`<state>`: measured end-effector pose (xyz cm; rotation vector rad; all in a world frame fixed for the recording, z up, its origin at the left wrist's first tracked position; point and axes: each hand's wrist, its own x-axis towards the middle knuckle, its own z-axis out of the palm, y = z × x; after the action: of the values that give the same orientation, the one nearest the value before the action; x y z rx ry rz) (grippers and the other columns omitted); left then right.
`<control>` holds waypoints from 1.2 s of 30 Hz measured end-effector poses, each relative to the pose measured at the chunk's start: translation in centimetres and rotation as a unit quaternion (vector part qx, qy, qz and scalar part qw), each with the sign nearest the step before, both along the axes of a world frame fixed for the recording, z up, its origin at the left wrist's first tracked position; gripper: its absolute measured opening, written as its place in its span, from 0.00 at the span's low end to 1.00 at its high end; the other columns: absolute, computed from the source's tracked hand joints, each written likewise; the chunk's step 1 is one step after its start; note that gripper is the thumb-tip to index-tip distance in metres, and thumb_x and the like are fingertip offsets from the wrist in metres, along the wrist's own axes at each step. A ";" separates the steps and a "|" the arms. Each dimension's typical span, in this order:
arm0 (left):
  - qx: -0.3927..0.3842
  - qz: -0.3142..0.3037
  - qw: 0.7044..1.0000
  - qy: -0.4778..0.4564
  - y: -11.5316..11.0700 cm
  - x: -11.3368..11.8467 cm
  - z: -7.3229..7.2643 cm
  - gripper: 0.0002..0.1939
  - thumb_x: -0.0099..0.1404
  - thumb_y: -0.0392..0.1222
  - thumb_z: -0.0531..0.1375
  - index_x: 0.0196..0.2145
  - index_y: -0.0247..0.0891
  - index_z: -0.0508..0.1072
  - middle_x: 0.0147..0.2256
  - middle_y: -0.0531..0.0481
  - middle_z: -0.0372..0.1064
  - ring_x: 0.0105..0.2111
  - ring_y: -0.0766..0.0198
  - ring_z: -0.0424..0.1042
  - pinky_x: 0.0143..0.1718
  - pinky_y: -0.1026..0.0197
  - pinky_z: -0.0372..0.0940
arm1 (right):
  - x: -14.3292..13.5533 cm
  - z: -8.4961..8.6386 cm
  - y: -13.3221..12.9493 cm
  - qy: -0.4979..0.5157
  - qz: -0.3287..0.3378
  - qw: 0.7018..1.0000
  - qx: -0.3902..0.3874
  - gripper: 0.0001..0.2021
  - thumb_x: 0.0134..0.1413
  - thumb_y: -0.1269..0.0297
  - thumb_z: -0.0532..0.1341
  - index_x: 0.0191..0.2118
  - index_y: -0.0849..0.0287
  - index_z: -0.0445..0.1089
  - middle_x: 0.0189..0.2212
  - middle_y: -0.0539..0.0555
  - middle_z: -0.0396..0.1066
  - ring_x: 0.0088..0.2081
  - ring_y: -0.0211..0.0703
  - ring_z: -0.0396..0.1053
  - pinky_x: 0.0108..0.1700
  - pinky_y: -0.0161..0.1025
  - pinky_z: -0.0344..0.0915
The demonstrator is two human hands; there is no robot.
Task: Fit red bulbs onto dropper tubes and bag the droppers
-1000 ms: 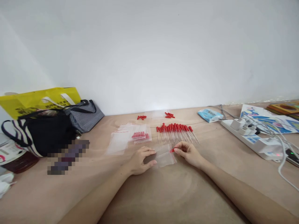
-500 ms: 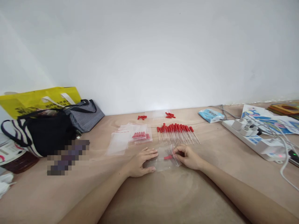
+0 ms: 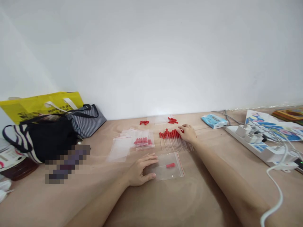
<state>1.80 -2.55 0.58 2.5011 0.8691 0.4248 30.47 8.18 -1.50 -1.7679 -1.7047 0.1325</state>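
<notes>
My left hand [image 3: 142, 170] lies flat with its fingers spread, the fingertips and thumb resting on the left edge of a clear zip bag [image 3: 163, 175]. Inside that bag is one dropper [image 3: 170, 165] with a red bulb and a thin clear tube. Behind the bag stretches a row of several droppers [image 3: 169, 134], bulbs pointing away from me. My right hand [image 3: 188, 133] is at the row's right end, its bent fingertips closed at a dropper's red bulb. The hand hides the bulbs there.
Bagged droppers [image 3: 142, 141] and flat zip bags [image 3: 119, 149] lie left of the row. Loose red bulbs [image 3: 144, 122] and another red pile [image 3: 172, 120] sit near the wall. A power strip [image 3: 258, 146] with cables, a tissue pack [image 3: 214, 121] and a black bag [image 3: 52, 138] flank them.
My right hand has let go of the bag's zip edge and moved away from me to the dropper row. The left hand stays on the bag.
</notes>
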 end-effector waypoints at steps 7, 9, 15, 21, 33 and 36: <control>-0.006 -0.001 1.000 0.020 -0.1 0.0 -0.1 0.22 0.57 0.49 0.56 0.50 0.43 0.64 0.53 0.47 0.60 0.54 0.56 0.57 0.57 0.48 0.46 | 0.0 0.5 1.4 0.075 0.020 0.997 0.001 0.09 0.47 0.59 0.56 0.29 0.57 0.71 0.39 0.55 0.66 0.44 0.47 0.59 0.45 0.42 0.54; -0.004 0.002 1.000 0.024 -0.1 0.0 0.0 0.22 0.57 0.48 0.56 0.50 0.43 0.64 0.53 0.47 0.60 0.54 0.57 0.56 0.57 0.48 0.46 | 0.5 1.3 1.1 0.113 0.035 0.993 0.004 0.12 0.48 0.58 0.54 0.30 0.58 0.70 0.37 0.55 0.67 0.40 0.44 0.62 0.40 0.39 0.58; -0.008 0.003 1.000 0.028 -0.1 0.1 0.2 0.22 0.59 0.48 0.54 0.51 0.44 0.63 0.53 0.47 0.59 0.55 0.57 0.55 0.56 0.48 0.47 | 2.6 1.8 -3.0 0.395 0.115 0.910 0.047 0.16 0.47 0.46 0.52 0.30 0.56 0.61 0.24 0.48 0.67 0.22 0.35 0.61 0.25 0.33 0.59; -0.023 -0.016 0.999 0.042 0.1 0.0 0.6 0.22 0.59 0.45 0.54 0.52 0.44 0.61 0.55 0.48 0.56 0.56 0.57 0.53 0.56 0.47 0.46 | 2.6 -1.9 -7.8 0.548 0.058 0.833 0.058 0.17 0.40 0.46 0.60 0.27 0.56 0.60 0.20 0.47 0.64 0.21 0.34 0.61 0.23 0.33 0.59; -0.013 0.017 0.999 0.050 0.2 -0.4 -0.4 0.32 0.57 0.49 0.56 0.57 0.44 0.51 0.57 0.46 0.50 0.56 0.52 0.50 0.55 0.47 0.49 | -1.5 -1.1 -10.7 0.628 0.114 0.768 -0.052 0.19 0.33 0.51 0.65 0.29 0.56 0.59 0.24 0.47 0.69 0.25 0.36 0.67 0.29 0.34 0.62; -0.012 0.015 0.999 0.031 0.0 -0.3 -0.1 0.30 0.56 0.49 0.56 0.55 0.43 0.53 0.55 0.45 0.52 0.53 0.54 0.55 0.52 0.51 0.54 | -2.4 -1.2 -11.3 0.562 0.174 0.803 -0.098 0.17 0.34 0.53 0.65 0.27 0.57 0.61 0.22 0.48 0.68 0.24 0.36 0.66 0.29 0.34 0.61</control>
<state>1.54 -2.57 0.50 2.4930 0.9304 0.3470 28.09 -3.14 -2.65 -1.0236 -1.0589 1.2801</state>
